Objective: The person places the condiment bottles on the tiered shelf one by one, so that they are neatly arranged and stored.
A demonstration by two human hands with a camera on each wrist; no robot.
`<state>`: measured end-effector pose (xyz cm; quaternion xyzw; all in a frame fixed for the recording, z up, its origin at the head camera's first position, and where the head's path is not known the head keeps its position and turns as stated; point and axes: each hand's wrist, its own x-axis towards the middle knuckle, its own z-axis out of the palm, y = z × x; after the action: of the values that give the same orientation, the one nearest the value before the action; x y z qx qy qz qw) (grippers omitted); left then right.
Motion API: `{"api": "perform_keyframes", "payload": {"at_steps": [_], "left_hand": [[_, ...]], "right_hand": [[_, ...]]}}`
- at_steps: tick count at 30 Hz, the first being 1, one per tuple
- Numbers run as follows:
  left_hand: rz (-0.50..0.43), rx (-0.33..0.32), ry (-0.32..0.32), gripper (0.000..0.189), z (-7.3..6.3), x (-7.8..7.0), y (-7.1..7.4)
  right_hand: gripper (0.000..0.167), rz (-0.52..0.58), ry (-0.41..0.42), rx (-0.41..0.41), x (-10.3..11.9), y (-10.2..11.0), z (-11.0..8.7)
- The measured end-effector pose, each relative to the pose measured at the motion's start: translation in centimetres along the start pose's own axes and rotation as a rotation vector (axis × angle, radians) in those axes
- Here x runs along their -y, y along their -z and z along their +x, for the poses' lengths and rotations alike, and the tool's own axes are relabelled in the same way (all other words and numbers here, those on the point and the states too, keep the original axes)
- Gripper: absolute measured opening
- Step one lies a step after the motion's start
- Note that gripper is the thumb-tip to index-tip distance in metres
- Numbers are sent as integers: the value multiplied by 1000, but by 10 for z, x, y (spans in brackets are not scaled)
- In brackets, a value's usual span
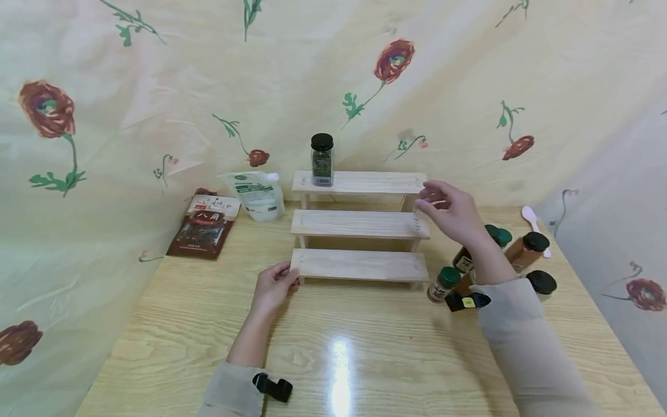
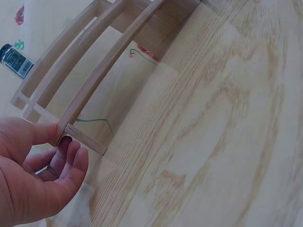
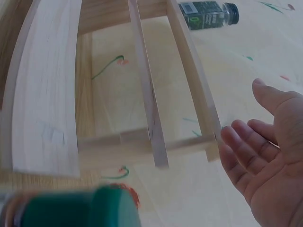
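Observation:
A three-step wooden rack [image 1: 359, 264] stands on the table against the patterned cloth. At its lowest step's left end, my left hand [image 1: 272, 286] pinches the board corner between thumb and fingers; the left wrist view shows the thumb on top of the board's end [image 2: 64, 127]. My right hand [image 1: 452, 211] is at the top step's right end, its fingers loosely bent and the thumb apart, holding nothing. In the right wrist view the fingertips reach right to the top board's edge [image 3: 208, 113]. A square glass jar of green herbs with a black lid [image 1: 322, 162] stands on the top step's left part.
Several spice jars, one a green-lidded shaker [image 1: 444, 285], cluster right of the rack under my right forearm. A pale spoon [image 1: 530, 218] lies behind them. Left of the rack are a white spouted pouch [image 1: 257, 196] and a brown spice packet [image 1: 205, 227].

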<state>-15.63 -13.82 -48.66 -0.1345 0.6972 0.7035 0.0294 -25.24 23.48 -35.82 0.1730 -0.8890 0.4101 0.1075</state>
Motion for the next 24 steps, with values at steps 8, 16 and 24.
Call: {"api": "perform_keyframes", "payload": {"at_steps": [8, 16, 24], "left_hand": [[-2, 9, 3, 38, -1, -1, 1], [2, -2, 3, 37, 1, -1, 2], [-14, 4, 1, 37, 1, -1, 1]], "right_hand": [[49, -50, -44, -21, -11, 19, -15], [54, -92, -115, -3, -20, 39, -29], [53, -127, -143, -4, -36, 58, -46]]}}
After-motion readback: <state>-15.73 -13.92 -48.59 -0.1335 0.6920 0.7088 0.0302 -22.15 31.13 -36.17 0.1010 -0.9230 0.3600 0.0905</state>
